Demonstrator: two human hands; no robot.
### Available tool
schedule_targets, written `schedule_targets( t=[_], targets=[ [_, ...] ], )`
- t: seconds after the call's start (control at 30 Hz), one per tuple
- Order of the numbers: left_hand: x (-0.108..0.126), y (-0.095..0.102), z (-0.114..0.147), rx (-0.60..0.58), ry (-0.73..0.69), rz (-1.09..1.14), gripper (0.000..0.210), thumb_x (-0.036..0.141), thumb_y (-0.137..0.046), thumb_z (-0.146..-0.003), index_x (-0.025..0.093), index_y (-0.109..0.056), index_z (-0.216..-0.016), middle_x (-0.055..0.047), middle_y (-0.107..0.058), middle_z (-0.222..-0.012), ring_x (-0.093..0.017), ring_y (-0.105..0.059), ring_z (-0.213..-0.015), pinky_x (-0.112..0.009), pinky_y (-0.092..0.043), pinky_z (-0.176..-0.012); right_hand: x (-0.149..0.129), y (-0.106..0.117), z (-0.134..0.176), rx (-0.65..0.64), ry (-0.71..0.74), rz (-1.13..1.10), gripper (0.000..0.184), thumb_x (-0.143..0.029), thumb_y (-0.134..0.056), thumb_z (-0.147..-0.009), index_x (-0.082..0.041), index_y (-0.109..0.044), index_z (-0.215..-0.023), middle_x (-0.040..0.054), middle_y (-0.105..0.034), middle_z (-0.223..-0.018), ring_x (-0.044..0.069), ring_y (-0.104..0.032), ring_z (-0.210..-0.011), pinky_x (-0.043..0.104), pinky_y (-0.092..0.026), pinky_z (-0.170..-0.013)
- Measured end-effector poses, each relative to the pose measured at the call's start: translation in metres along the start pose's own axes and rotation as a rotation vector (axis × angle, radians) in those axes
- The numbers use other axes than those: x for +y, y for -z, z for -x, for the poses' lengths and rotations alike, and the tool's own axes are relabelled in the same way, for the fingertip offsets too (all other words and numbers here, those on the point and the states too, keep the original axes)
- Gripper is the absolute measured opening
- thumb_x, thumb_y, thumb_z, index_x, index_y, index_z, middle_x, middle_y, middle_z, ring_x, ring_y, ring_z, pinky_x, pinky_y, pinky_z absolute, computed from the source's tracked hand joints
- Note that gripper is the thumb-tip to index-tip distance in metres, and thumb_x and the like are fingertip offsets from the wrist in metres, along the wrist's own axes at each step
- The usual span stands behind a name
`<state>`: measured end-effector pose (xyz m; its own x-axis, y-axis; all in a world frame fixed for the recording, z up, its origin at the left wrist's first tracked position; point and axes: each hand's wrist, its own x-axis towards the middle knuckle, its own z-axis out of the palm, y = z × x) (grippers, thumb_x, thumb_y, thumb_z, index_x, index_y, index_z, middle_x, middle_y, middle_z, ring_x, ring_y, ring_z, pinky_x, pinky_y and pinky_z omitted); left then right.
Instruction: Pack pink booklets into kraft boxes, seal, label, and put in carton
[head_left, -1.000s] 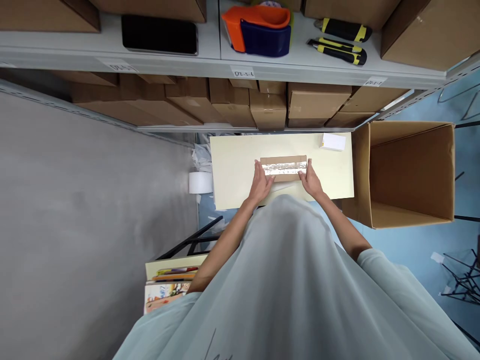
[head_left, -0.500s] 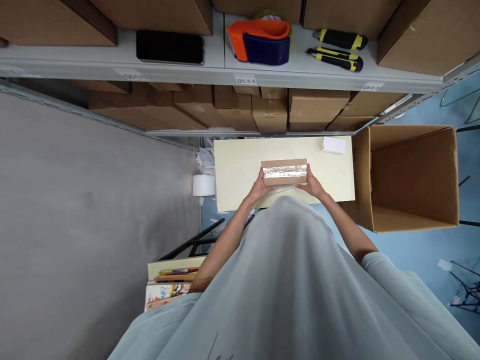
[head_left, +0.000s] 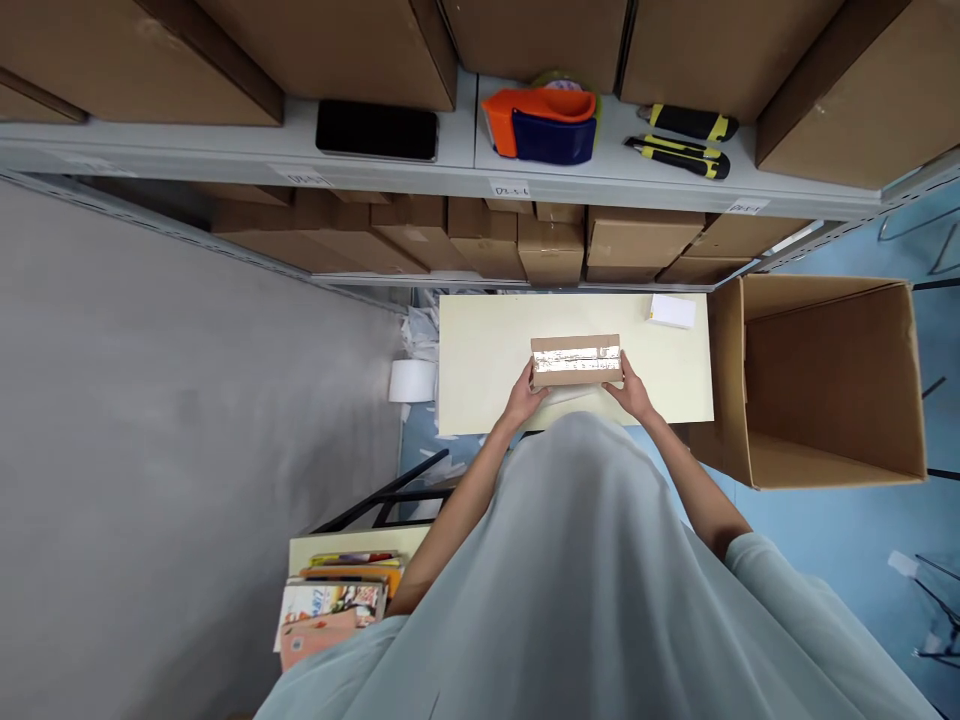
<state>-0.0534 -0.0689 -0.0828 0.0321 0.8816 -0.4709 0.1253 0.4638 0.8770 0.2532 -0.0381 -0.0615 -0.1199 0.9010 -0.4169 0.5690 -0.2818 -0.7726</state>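
Between my two hands is a small cardboard box (head_left: 576, 378), with a strip of shiny tape running along its top. My left hand (head_left: 525, 395) grips its left end, thumb at the near side. At the right end, my right hand (head_left: 630, 390) holds it the same way. The box is over the pale table (head_left: 480, 370); whether it rests on the surface I cannot tell. Something white and flat lies partly hidden just below the box. A small white box (head_left: 672, 311) lies at the table's far right corner.
A big open carton (head_left: 832, 380) stands right of the table. Beyond the table, a metal shelf (head_left: 465, 178) carries cardboard boxes, a phone (head_left: 376, 130), an orange and blue tape dispenser (head_left: 541, 125) and utility knives (head_left: 679, 157). Magazines (head_left: 334, 600) lie at lower left, beside a grey wall (head_left: 187, 450).
The whole view has shifted, so shelf and table appear lower and slightly right. Both hands keep their hold on the cardboard box, which looks little changed in place on the table.
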Motion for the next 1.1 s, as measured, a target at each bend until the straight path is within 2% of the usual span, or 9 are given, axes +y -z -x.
schedule_targets(
  t=[0.13,0.23,0.37,0.5,0.57,0.67,0.87,1.0,1.1],
  targets=[
    [0.017,0.002,0.011,0.050,-0.094,-0.051,0.102,0.053,-0.079,-0.092,0.023,-0.032,-0.177,-0.013,-0.054,-0.172,-0.031,-0.053,-0.158,-0.047,-0.039,-0.134,-0.018,0.008,0.009,-0.003,0.044,-0.011,0.104,-0.065,-0.069,-0.096,-0.023,-0.025,-0.180,0.0132,-0.069,-0.156,0.036,-0.072,-0.133,0.055,-0.059,-0.116],
    [0.038,0.009,0.015,0.093,-0.137,-0.114,0.080,0.063,-0.065,-0.102,0.024,-0.047,-0.170,-0.012,-0.064,-0.163,-0.030,-0.063,-0.147,-0.043,-0.049,-0.125,-0.035,0.018,0.010,0.038,0.032,0.027,0.096,-0.074,-0.059,-0.101,-0.020,-0.035,-0.177,0.0134,-0.078,-0.138,0.034,-0.079,-0.113,0.050,-0.065,-0.103],
    [0.058,0.018,0.004,0.173,-0.036,-0.333,0.060,0.066,-0.050,-0.109,0.020,-0.074,-0.140,-0.013,-0.082,-0.128,-0.032,-0.075,-0.116,-0.038,-0.057,-0.101,-0.053,0.024,-0.004,0.117,0.025,0.161,0.083,-0.078,-0.049,-0.104,-0.020,-0.057,-0.163,0.0123,-0.083,-0.116,0.034,-0.079,-0.097,0.046,-0.063,-0.094],
    [0.054,0.020,-0.019,0.190,0.120,-0.508,0.049,0.062,-0.053,-0.108,0.021,-0.081,-0.105,-0.013,-0.084,-0.104,-0.032,-0.075,-0.104,-0.034,-0.053,-0.089,-0.051,0.013,-0.031,0.063,-0.019,0.230,0.066,-0.077,-0.048,-0.104,-0.025,-0.075,-0.135,0.0105,-0.084,-0.104,0.034,-0.078,-0.096,0.043,-0.061,-0.091],
    [0.046,0.019,-0.028,0.208,0.185,-0.520,0.046,0.060,-0.055,-0.107,0.023,-0.080,-0.096,-0.014,-0.083,-0.100,-0.032,-0.075,-0.102,-0.034,-0.052,-0.087,-0.044,0.005,-0.043,0.035,-0.046,0.203,0.062,-0.076,-0.049,-0.103,-0.026,-0.077,-0.128,0.0098,-0.085,-0.107,0.034,-0.078,-0.101,0.043,-0.061,-0.093],
    [0.036,0.019,-0.035,0.223,0.229,-0.516,0.046,0.060,-0.054,-0.106,0.023,-0.077,-0.089,-0.015,-0.083,-0.097,-0.033,-0.075,-0.100,-0.035,-0.051,-0.086,-0.033,-0.002,-0.055,0.017,-0.094,0.126,0.063,-0.076,-0.048,-0.102,-0.027,-0.076,-0.130,0.0093,-0.085,-0.113,0.033,-0.078,-0.107,0.045,-0.061,-0.099],
    [0.036,0.017,-0.034,0.209,0.259,-0.479,0.044,0.054,-0.054,-0.107,0.019,-0.079,-0.100,-0.019,-0.083,-0.116,-0.032,-0.076,-0.109,-0.036,-0.051,-0.094,-0.033,-0.007,-0.062,0.043,-0.230,0.012,0.076,-0.067,-0.060,-0.099,-0.012,-0.064,-0.152,0.0190,-0.081,-0.131,0.032,-0.078,-0.115,0.049,-0.059,-0.110],
    [0.044,0.016,-0.029,0.212,0.255,-0.429,0.043,0.052,-0.055,-0.107,0.016,-0.079,-0.105,-0.018,-0.083,-0.118,-0.030,-0.076,-0.109,-0.035,-0.054,-0.094,-0.045,-0.003,-0.054,0.007,-0.130,-0.155,0.070,-0.069,-0.060,-0.099,-0.015,-0.072,-0.143,0.0141,-0.080,-0.136,0.030,-0.078,-0.112,0.048,-0.063,-0.108],
    [0.049,0.016,-0.014,0.243,0.180,-0.347,0.052,0.061,-0.053,-0.107,0.016,-0.079,-0.107,-0.015,-0.084,-0.115,-0.028,-0.076,-0.109,-0.034,-0.056,-0.097,-0.055,0.009,-0.037,0.059,-0.006,-0.252,0.071,-0.076,-0.061,-0.097,-0.017,-0.079,-0.131,0.0132,-0.079,-0.139,0.033,-0.076,-0.120,0.049,-0.062,-0.111]
  ],
)
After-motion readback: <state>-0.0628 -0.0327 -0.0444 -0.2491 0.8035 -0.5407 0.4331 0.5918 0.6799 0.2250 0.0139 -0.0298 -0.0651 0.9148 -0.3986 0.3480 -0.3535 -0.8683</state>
